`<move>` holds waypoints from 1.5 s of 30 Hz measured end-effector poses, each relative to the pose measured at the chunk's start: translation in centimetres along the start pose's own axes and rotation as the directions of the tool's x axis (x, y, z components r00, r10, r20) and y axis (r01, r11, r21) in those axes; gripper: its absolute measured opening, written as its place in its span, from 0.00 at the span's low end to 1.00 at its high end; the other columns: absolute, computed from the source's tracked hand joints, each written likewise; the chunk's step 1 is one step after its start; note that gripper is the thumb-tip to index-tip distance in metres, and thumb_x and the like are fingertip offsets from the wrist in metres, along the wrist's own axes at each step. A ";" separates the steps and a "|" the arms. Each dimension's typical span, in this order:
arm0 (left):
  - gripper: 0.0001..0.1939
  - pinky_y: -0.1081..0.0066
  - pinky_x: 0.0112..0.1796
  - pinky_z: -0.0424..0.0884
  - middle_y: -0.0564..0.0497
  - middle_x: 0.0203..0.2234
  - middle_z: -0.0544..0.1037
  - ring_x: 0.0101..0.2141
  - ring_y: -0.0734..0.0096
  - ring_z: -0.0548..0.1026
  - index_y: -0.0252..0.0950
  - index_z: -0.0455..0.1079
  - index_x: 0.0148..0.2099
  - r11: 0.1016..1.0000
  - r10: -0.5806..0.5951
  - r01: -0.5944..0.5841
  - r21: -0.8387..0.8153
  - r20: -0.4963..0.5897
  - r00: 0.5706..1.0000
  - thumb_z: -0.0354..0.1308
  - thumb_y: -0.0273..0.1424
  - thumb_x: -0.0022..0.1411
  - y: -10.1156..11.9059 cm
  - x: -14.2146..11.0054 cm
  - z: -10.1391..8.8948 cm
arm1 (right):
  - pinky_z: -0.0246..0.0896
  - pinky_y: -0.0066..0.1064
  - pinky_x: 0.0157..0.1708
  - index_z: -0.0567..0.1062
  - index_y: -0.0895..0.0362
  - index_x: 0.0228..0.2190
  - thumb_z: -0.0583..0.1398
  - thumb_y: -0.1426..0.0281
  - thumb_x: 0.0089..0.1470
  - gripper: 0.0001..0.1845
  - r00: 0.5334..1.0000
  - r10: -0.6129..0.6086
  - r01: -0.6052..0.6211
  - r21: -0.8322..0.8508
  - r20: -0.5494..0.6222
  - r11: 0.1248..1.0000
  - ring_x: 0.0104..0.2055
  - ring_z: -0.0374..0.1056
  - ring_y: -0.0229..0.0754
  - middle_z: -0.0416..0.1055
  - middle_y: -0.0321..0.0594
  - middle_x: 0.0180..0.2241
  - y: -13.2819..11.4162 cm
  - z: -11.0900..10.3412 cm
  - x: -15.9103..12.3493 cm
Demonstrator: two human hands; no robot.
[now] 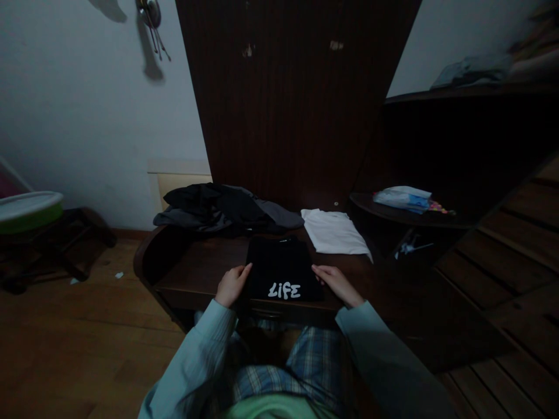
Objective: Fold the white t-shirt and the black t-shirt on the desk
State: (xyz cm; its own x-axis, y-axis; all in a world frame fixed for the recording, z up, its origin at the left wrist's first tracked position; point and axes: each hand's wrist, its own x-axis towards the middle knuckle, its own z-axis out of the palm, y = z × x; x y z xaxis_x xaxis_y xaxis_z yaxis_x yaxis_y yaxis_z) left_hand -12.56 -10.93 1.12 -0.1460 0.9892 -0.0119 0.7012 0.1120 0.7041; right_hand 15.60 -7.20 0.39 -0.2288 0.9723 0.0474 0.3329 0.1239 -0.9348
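A folded black T-shirt point(279, 265) with white "LIFE" lettering lies flat on the dark wooden table point(196, 270), near its front edge. My left hand point(232, 284) rests against the shirt's left edge, thumb on the cloth. My right hand point(335, 283) lies at its right edge, fingers extended toward the fabric. Neither hand lifts the shirt. A folded white garment point(332, 231) sits behind and to the right. A loose heap of dark clothes point(218, 208) lies at the back left of the table.
A tall dark wardrobe point(292, 99) stands behind the table. A curved shelf point(393, 212) at right carries a plastic packet point(404, 198). A green-and-white basin point(28, 210) rests on a low stand at left. Wooden floor point(78, 343) surrounds the table.
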 end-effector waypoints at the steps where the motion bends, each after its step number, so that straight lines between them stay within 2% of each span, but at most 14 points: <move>1: 0.20 0.73 0.28 0.59 0.49 0.23 0.74 0.29 0.65 0.72 0.37 0.70 0.27 1.000 0.004 -0.004 0.015 0.016 1.000 0.44 0.45 0.55 0.1 0.4 -0.1 | 0.51 0.28 0.24 0.70 0.58 0.16 0.55 0.52 0.41 0.21 1.000 0.008 -0.008 -0.005 -0.015 1.000 0.22 0.58 0.36 0.64 0.33 0.16 0.0 0.1 0.5; 5: 0.17 0.74 0.24 0.56 0.53 0.17 0.70 0.24 0.70 0.68 0.36 0.67 0.22 0.999 0.049 -0.049 0.005 0.024 0.998 0.50 0.44 0.50 0.1 1.2 0.0 | 0.53 0.29 0.26 0.71 0.59 0.16 0.61 0.56 0.31 0.17 0.997 0.072 -0.071 0.019 -0.025 0.997 0.24 0.61 0.38 0.68 0.35 0.18 0.1 0.7 2.0; 7: 0.17 0.74 0.23 0.55 0.55 0.15 0.67 0.22 0.72 0.66 0.35 0.64 0.20 0.995 0.059 -0.059 -0.078 0.000 0.998 0.51 0.44 0.48 -0.1 1.4 0.3 | 0.52 0.28 0.25 0.70 0.58 0.15 0.63 0.58 0.27 0.16 0.995 0.100 -0.098 0.083 -0.024 0.992 0.22 0.60 0.36 0.66 0.33 0.16 0.2 0.8 2.3; 9: 0.17 0.75 0.23 0.56 0.56 0.14 0.65 0.21 0.74 0.65 0.35 0.63 0.19 0.972 0.046 -0.046 -0.228 -0.007 0.999 0.52 0.45 0.46 -0.2 1.4 0.6 | 0.51 0.27 0.22 0.67 0.57 0.16 0.63 0.59 0.26 0.16 0.991 0.129 -0.123 0.158 -0.027 0.980 0.20 0.58 0.34 0.64 0.31 0.15 0.1 1.0 2.3; 13: 0.19 0.76 0.22 0.59 0.57 0.16 0.67 0.20 0.77 0.64 0.34 0.64 0.25 0.808 -0.039 0.095 -0.582 0.107 0.993 0.57 0.46 0.39 0.1 1.4 1.0 | 0.49 0.25 0.20 0.66 0.57 0.19 0.64 0.61 0.24 0.18 0.983 0.180 -0.169 0.235 -0.028 0.957 0.18 0.57 0.33 0.61 0.28 0.14 -0.3 1.0 2.3; 16: 0.21 0.78 0.20 0.58 0.59 0.15 0.66 0.18 0.80 0.64 0.34 0.62 0.26 0.716 -0.075 0.151 -0.682 0.140 0.987 0.63 0.43 0.33 0.1 1.6 1.2 | 0.50 0.25 0.21 0.66 0.57 0.20 0.66 0.63 0.22 0.19 0.984 0.176 -0.166 0.251 -0.021 0.954 0.19 0.58 0.32 0.61 0.27 0.13 -0.5 1.0 2.3; 20: 0.21 0.79 0.19 0.56 0.60 0.14 0.64 0.16 0.82 0.62 0.34 0.59 0.24 0.728 -0.077 0.079 -0.681 0.033 0.997 0.63 0.42 0.34 -0.6 1.9 1.6 | 0.50 0.26 0.22 0.65 0.57 0.17 0.67 0.63 0.20 0.20 0.986 0.162 -0.144 0.250 -0.052 0.957 0.18 0.57 0.32 0.61 0.27 0.13 -0.4 0.6 2.3; 24: 0.17 0.79 0.19 0.55 0.60 0.13 0.63 0.17 0.82 0.60 0.35 0.60 0.23 0.827 -0.030 -0.044 -0.560 -0.123 0.992 0.62 0.41 0.38 -1.7 1.9 1.8 | 0.50 0.26 0.21 0.64 0.57 0.16 0.67 0.62 0.20 0.20 0.988 0.105 -0.079 0.206 -0.116 0.975 0.18 0.56 0.32 0.61 0.28 0.13 0.3 0.2 2.2; 27: 0.16 0.79 0.20 0.55 0.60 0.13 0.62 0.17 0.81 0.60 0.35 0.60 0.22 0.892 0.007 -0.073 -0.447 -0.148 0.989 0.62 0.40 0.37 -1.9 2.0 1.4 | 0.47 0.24 0.18 0.63 0.57 0.15 0.68 0.63 0.20 0.20 0.991 0.091 -0.075 0.159 -0.101 0.984 0.17 0.54 0.31 0.59 0.27 0.12 0.8 -0.1 2.4; 30: 0.17 0.78 0.20 0.56 0.58 0.16 0.66 0.19 0.80 0.62 0.34 0.63 0.23 0.895 -0.015 -0.037 -0.444 -0.114 0.993 0.61 0.42 0.40 -1.4 2.8 0.8 | 0.47 0.23 0.16 0.66 0.57 0.19 0.67 0.61 0.25 0.19 0.988 0.147 -0.140 0.143 -0.045 0.980 0.16 0.55 0.31 0.60 0.28 0.13 0.7 -0.3 3.3; 34: 0.16 0.79 0.18 0.53 0.58 0.16 0.66 0.15 0.82 0.60 0.33 0.66 0.28 0.787 -0.117 0.133 -0.603 0.067 0.991 0.59 0.42 0.43 -0.5 4.9 0.4 | 0.50 0.23 0.16 0.66 0.57 0.19 0.61 0.57 0.38 0.16 0.970 0.236 -0.242 0.214 0.052 0.946 0.17 0.57 0.31 0.63 0.32 0.16 0.3 -0.3 5.3; 38: 0.15 0.80 0.16 0.51 0.59 0.13 0.65 0.14 0.83 0.60 0.32 0.67 0.29 0.716 -0.150 0.259 -0.648 0.218 0.964 0.62 0.36 0.41 0.0 6.8 0.5 | 0.47 0.23 0.14 0.63 0.56 0.15 0.60 0.58 0.38 0.17 0.966 0.222 -0.245 0.200 0.130 0.949 0.15 0.54 0.31 0.59 0.30 0.12 0.6 0.2 6.6; 41: 0.15 0.79 0.18 0.56 0.57 0.15 0.68 0.16 0.82 0.64 0.32 0.67 0.27 0.705 -0.127 0.247 -0.665 0.224 0.966 0.66 0.33 0.36 0.2 7.4 0.9 | 0.44 0.23 0.14 0.62 0.56 0.15 0.63 0.59 0.33 0.17 0.984 0.161 -0.172 0.165 0.080 0.971 0.14 0.52 0.30 0.56 0.27 0.11 0.9 0.8 6.9; 45: 0.17 0.78 0.21 0.60 0.57 0.14 0.69 0.17 0.80 0.65 0.32 0.66 0.25 0.695 -0.144 0.181 -0.696 0.112 0.983 0.67 0.34 0.31 0.3 7.5 1.4 | 0.45 0.25 0.15 0.62 0.55 0.15 0.64 0.59 0.28 0.18 0.987 0.118 -0.106 0.110 -0.106 0.988 0.15 0.54 0.32 0.59 0.27 0.12 1.0 1.3 7.1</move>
State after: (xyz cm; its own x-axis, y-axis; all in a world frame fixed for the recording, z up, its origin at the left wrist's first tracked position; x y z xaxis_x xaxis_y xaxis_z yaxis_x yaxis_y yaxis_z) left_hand -12.45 -3.32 0.21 -0.1662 0.9670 -0.1930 -0.0244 0.1916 0.9812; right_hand 13.16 -0.38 -0.70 -0.0902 0.9956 -0.0259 0.2528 -0.0023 -0.9675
